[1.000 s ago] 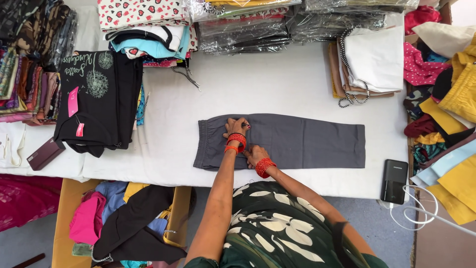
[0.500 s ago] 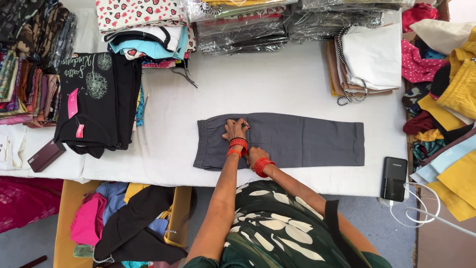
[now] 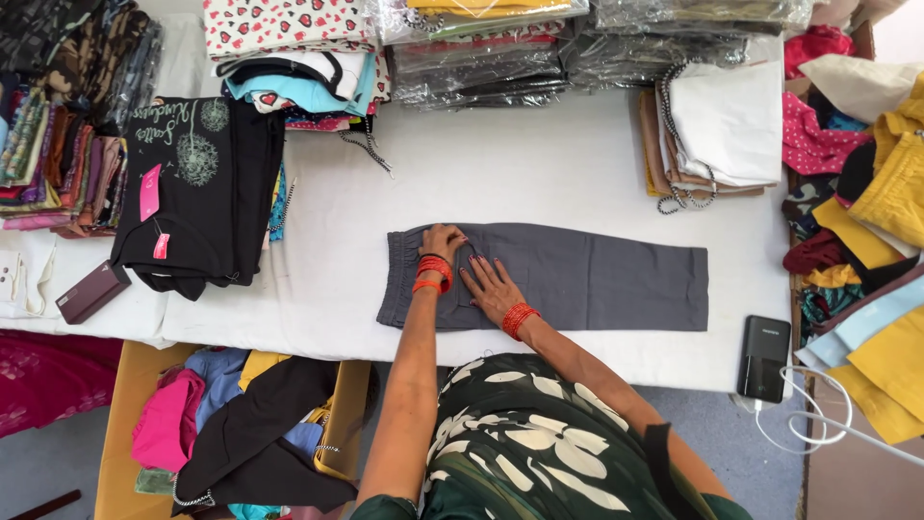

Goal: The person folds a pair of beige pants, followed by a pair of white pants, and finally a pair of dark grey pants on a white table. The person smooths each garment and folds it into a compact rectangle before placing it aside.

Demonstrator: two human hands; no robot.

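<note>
A pair of grey trousers [image 3: 597, 274] lies folded flat lengthwise on the white table [image 3: 539, 164], waistband to the left. My left hand [image 3: 441, 242] rests on the waistband end, fingers bent, red bangles on the wrist. Just to its right, my right hand [image 3: 491, 286] lies flat and spread on the grey cloth, also with red bangles. Neither hand grips anything.
A black printed garment with pink tags [image 3: 197, 188] lies at the left beside a brown wallet [image 3: 91, 292]. Folded clothes and plastic-wrapped packs [image 3: 481, 48] line the far edge. A black power bank [image 3: 764, 357] with a white cable sits at right. A yellow box of clothes [image 3: 241, 424] stands below the table.
My right hand has slid a little to the right along the grey trousers and spread flat. The left hand stays on the waistband.
</note>
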